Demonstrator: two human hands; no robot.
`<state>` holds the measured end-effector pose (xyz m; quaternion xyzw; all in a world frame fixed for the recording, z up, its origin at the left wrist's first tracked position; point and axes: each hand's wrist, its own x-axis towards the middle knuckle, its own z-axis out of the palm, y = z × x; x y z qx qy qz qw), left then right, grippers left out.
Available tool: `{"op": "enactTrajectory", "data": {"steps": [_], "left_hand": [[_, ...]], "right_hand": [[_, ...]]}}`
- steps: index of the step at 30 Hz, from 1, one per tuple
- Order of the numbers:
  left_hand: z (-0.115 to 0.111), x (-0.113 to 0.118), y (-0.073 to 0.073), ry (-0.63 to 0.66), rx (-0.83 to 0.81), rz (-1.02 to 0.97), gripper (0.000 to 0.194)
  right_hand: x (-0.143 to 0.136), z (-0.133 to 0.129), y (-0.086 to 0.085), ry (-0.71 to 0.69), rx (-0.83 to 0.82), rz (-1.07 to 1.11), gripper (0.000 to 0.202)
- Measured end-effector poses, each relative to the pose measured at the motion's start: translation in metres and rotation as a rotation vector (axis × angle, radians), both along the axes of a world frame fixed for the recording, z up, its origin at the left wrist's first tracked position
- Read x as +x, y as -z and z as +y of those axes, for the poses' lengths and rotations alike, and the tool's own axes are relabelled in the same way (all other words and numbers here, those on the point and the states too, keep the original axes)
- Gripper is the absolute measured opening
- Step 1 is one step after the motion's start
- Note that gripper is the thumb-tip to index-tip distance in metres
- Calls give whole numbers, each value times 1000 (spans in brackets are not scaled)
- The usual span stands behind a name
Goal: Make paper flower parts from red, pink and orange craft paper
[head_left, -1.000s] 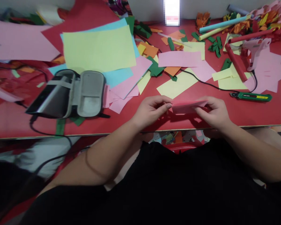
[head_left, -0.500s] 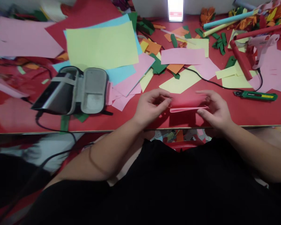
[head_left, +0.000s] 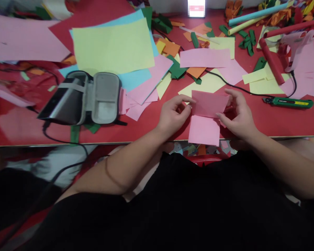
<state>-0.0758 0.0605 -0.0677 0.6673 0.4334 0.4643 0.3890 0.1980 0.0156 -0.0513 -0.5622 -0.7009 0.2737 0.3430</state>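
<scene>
A piece of pink paper (head_left: 208,103) with a crease across it is between my hands near the table's front edge. Its upper part stands tilted up, and its lower part lies towards me, reaching the edge. My left hand (head_left: 174,112) pinches the left side of the upper part between thumb and fingers. On the right side, my right hand (head_left: 238,114) has its thumb against the paper near the crease. The other right fingers curl behind the sheet, partly hidden.
An open grey case (head_left: 106,99) with a cabled device stands left, before stacked coloured sheets (head_left: 112,47). To the right are a green utility knife (head_left: 290,102), a pink glue gun (head_left: 294,47) and rolled paper tubes (head_left: 270,61). A lit phone (head_left: 196,8) stands at the back.
The pink paper, seen folded and nearly edge-on before, is now opened at its crease, with one part hanging towards me. Both hands stay at its sides; the view has shifted slightly.
</scene>
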Motion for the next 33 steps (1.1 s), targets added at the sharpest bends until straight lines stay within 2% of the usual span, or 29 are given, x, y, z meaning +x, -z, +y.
{"op": "enactTrajectory", "data": {"steps": [3,9,13,17,21,27,30,33], "left_hand": [[2,-1,-3,14,-44,-112,4],[4,-10,-24,1,-163,-450,22],[-1,-13,-40,-28,-191,-479,34],[-2,-17,-47,-15,-241,-511,39],[5,-20,-43,31,-321,-505,38],[29,-21,-23,58,-381,-411,29],[46,-26,-14,25,-419,-336,29],[61,-33,-10,-47,-384,-368,23]], "right_hand": [[1,1,1,15,9,21,77],[1,0,-3,51,-9,-51,69],[0,-3,-9,40,-34,-63,66],[-2,-4,-9,54,-77,-61,64],[-4,-4,-9,63,-115,-48,62],[-2,-4,-7,67,-118,-70,62],[-1,-3,-6,60,-107,-91,62],[0,-4,-6,40,-88,-89,61]]}}
